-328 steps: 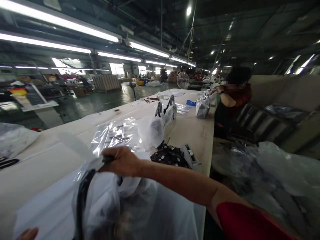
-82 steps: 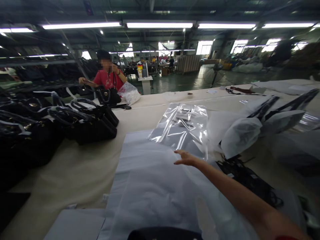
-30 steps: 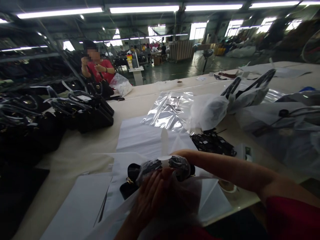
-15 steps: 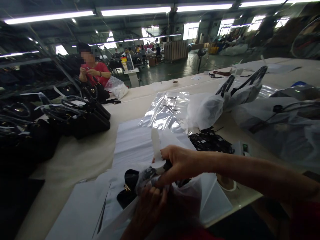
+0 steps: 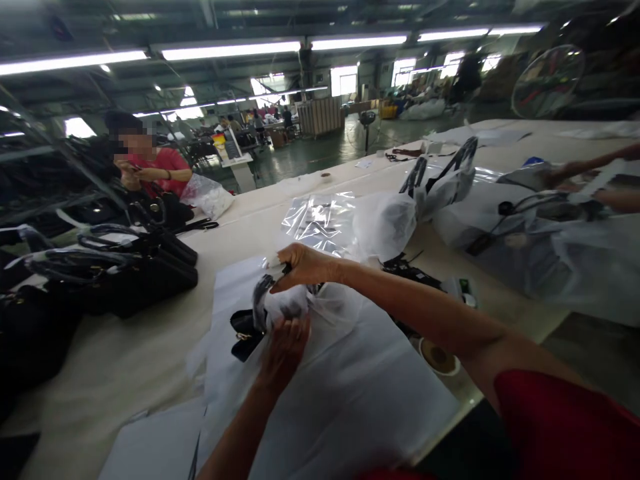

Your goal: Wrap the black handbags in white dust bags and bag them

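In front of me a black handbag [image 5: 243, 341] with gold-coloured metal on it lies on the white sheets, partly inside thin white wrapping [image 5: 337, 308]. My left hand [image 5: 287, 348] presses closed fingers on the wrapping at the bag's near side. Reaching across from the right, my right hand [image 5: 305, 265] curls its thumb and fingers over the top of the bag. A bit of white strip [image 5: 271, 259] shows at its fingertips. Under that hand a dark handle covered in clear plastic [image 5: 260, 297] stands up. Most of the bag is hidden by hands and wrapping.
Several black handbags [image 5: 135, 267] stand on the left. Clear plastic bags [image 5: 317, 217] and a wrapped bag [image 5: 385, 223] lie beyond my hands. Black straps [image 5: 413, 272] and a tape roll [image 5: 440, 357] are at right. A co-worker [image 5: 155, 167] stands far left; another person's arms [image 5: 590, 170] reach in from the right.
My right hand has moved up and away from my left, over the bag's top. The white strip that stood up beside it is now mostly hidden. The camera view has turned right.
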A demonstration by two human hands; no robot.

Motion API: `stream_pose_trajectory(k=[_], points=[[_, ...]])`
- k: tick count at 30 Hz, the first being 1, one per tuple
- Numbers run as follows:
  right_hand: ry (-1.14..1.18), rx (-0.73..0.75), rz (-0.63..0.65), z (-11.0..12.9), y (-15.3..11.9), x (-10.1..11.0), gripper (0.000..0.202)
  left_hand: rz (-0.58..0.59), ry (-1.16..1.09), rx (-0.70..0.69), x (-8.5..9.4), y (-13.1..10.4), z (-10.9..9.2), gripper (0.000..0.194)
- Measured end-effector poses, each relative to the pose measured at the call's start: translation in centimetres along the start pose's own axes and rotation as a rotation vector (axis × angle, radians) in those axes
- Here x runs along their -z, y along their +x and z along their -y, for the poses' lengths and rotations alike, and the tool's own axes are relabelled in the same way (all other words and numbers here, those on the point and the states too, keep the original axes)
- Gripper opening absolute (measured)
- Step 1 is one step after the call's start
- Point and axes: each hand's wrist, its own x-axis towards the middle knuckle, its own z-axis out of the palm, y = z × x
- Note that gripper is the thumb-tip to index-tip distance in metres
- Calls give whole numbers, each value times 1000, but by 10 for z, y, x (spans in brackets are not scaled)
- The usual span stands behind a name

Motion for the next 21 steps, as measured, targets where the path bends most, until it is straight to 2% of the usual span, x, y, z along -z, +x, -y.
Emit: stream_pose_trajectory(k=[3,5,6,8,9,10,11,14,17,19,21], points=[[-242,71,-222,-7,-27,22,36,17,-25,8,-15,-4,3,38],[-330,124,-384,-12,-63,41,51,-12,-32,-10,-20,-8,6,36],[-358,89,-477,-17,-87,50,53,-32,-35,-26,-22,-10,9,34],[-402,-182,-705,-33,-145,63,45,-59,-50,-68,-27,-14,15,33],[-420,-391,-822,-44,-178,66,38,-73,-63,-90,-30,-16,18,34],[-426,-661,-952,-55,-211,66,29,-85,-77,-109,-33,-18,21,35],[-439,-808,-1014,-67,-244,63,24,-100,-91,-126,-36,-20,23,36],[-484,-1093,-1148,-100,-327,42,14,-147,-124,-161,-41,-24,25,39],[-535,-1266,-1268,-121,-374,19,20,-139,-155,-175,-41,-25,23,39],[-564,-1339,-1343,-130,-389,12,26,-98,-191,-139,-40,-25,21,42],[-566,-1386,-1377,-137,-394,14,26,-76,-200,-141,-41,-25,21,48]])
